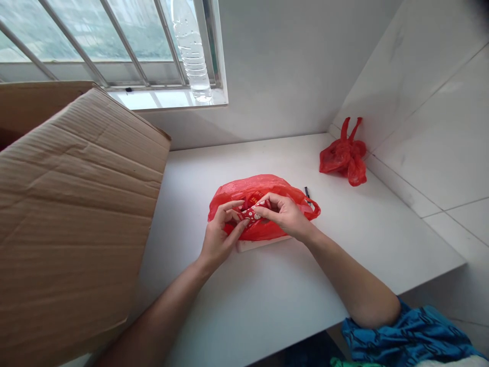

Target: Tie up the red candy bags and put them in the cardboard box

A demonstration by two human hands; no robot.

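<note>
A small red wrapped candy (252,212) with white dots and twisted ends is held between my two hands. My left hand (224,229) pinches its left end with thumb and fingers. At the other end, the thumb and forefinger of my right hand (286,216) are closed on the wrapper. Beneath both hands lies an open red plastic bag (263,182), with more red wrapped pieces showing inside it. A pale flat board or box (263,244) sticks out from under the bag's front edge.
A large cardboard box (84,214) fills the left side. On the white table (244,300), a knotted red bag (344,155) sits at the back right, and a dark pen-like object (307,192) lies behind the open bag. A water bottle (193,53) stands on the windowsill.
</note>
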